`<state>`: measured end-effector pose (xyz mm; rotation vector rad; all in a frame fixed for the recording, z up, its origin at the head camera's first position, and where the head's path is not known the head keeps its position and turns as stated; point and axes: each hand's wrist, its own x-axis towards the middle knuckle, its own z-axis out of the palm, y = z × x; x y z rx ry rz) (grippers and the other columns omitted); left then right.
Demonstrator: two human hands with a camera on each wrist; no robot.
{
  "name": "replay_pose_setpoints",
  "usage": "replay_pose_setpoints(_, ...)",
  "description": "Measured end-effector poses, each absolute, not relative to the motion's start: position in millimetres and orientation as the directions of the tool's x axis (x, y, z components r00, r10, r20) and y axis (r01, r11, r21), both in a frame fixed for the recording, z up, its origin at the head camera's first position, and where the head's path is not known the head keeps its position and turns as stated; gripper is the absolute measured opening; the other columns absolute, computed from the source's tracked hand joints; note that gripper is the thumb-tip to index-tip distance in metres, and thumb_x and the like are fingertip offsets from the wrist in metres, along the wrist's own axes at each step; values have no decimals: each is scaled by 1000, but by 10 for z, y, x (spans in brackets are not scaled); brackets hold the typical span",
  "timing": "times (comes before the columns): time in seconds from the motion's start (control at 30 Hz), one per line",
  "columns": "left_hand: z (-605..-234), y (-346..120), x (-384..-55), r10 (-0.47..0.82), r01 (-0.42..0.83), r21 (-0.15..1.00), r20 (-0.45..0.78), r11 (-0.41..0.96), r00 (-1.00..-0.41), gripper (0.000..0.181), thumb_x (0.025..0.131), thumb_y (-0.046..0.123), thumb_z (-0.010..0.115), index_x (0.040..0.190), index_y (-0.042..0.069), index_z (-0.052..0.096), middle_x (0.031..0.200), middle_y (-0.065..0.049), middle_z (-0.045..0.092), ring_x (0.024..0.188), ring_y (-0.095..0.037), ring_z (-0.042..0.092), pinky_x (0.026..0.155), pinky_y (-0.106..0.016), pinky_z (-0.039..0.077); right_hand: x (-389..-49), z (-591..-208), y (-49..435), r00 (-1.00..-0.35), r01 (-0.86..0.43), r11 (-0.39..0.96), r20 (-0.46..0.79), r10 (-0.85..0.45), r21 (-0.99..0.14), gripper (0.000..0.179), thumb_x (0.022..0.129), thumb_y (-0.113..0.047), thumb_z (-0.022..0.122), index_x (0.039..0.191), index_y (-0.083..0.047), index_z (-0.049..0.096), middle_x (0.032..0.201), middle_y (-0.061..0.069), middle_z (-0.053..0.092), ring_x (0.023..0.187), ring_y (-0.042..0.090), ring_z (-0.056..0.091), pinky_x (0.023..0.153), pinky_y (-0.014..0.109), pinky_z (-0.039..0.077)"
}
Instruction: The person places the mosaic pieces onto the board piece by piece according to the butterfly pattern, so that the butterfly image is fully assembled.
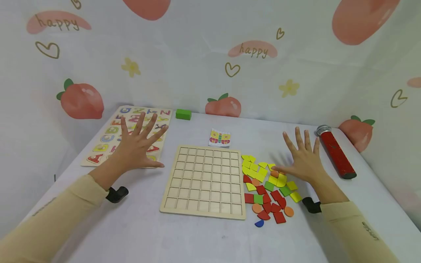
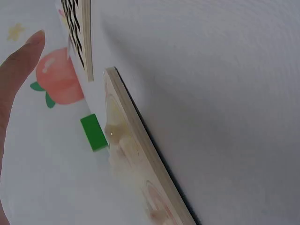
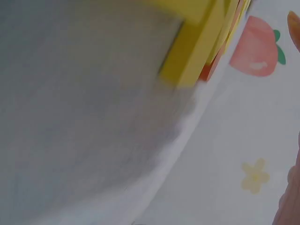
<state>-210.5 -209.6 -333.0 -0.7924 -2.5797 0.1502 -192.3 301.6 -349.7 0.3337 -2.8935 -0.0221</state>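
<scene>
My left hand [image 1: 134, 148] is spread wide with straight fingers over the wooden alphabet puzzle board [image 1: 105, 137], holding nothing. My right hand [image 1: 304, 160], fingers likewise spread, hovers near the right side of a scatter of flat coloured shapes; it holds nothing. Yellow pieces [image 1: 254, 167] lie at the back of that scatter, red pieces [image 1: 279, 218] towards the front, with green and orange ones among them and a blue half-circle [image 1: 259, 223] at the near end. Between the hands lies a square wooden grid board [image 1: 205, 179], its cells bare.
Behind the grid board lies a small card with a butterfly pattern [image 1: 219, 138]. A green block [image 1: 183, 114] sits at the back beside the puzzle board. On the right lies a red microphone [image 1: 337, 153]. A printed cloth backdrop [image 1: 184, 54] rises behind the table.
</scene>
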Motion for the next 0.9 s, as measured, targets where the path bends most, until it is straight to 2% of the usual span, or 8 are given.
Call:
replay_pose_setpoints(0.07, -3340, -2055, -2110, 557, 510, -224, 354, 831, -752, 120, 56, 79, 63, 151, 31, 6, 156, -4, -21, 143, -32, -20, 98, -79, -5, -1938, -3484, 2952, -949, -225, 974, 219, -227, 31, 114, 67, -61, 67, 151, -25, -1, 156, 18, -12, 141, 45, -12, 106, 70, -10)
replay_pose_setpoints(0.2, -3338, -1945, -2076, 548, 518, -179, 238, 836, -802, 117, 59, 80, 61, 151, 29, 10, 157, -6, -18, 143, -36, -14, 100, -79, 1, -1955, -3446, 2840, -956, -225, 974, 190, -223, 12, 112, 68, -62, 66, 151, -23, 3, 156, 19, -10, 141, 45, -12, 106, 70, -11)
replay_pose_setpoints(0.33, -3370, -1798, -1997, 544, 542, -47, 88, 839, -835, 114, 61, 76, 64, 151, 25, 15, 158, -10, -10, 143, -42, -4, 101, -78, 5, -1949, -3372, 2732, -972, -205, 978, 129, -198, -43, 109, 70, -64, 64, 151, -18, 8, 155, 21, -11, 140, 44, -17, 106, 69, -13)
replay_pose_setpoints(0.53, -3457, -1653, -1910, 565, 550, 177, -49, 816, -823, 110, 65, 65, 71, 150, 23, 18, 158, -12, -6, 141, -47, 10, 102, -73, 19, -1974, -3218, 2540, -986, -167, 970, 26, -165, -179, 105, 73, -59, 66, 150, -9, 15, 153, 26, -9, 138, 48, -16, 104, 68, -18)
replay_pose_setpoints(0.67, -3506, -1621, -1900, 570, 524, 295, -96, 799, -816, 109, 66, 61, 74, 150, 21, 18, 158, -12, -9, 141, -43, 12, 105, -64, 28, -2019, -3164, 2422, -983, -162, 949, -43, -180, -271, 102, 74, -52, 70, 148, -3, 19, 153, 29, -5, 139, 50, -12, 105, 70, -13)
replay_pose_setpoints(0.77, -3526, -1612, -1907, 565, 501, 343, -115, 795, -817, 108, 66, 59, 74, 150, 18, 20, 158, -14, -8, 140, -42, 19, 105, -60, 32, -2052, -3141, 2343, -977, -144, 925, -97, -189, -352, 99, 77, -46, 70, 147, 1, 18, 153, 29, -3, 140, 49, -8, 106, 70, -9)
replay_pose_setpoints(0.9, -3527, -1600, -1911, 566, 469, 392, -183, 791, -804, 99, 69, 57, 74, 147, 14, 30, 157, -15, 5, 138, -41, 27, 107, -57, 31, -2105, -3139, 2253, -966, -85, 884, -178, -185, -460, 90, 83, -38, 68, 147, 2, 18, 154, 27, 7, 141, 46, 6, 111, 65, 9)
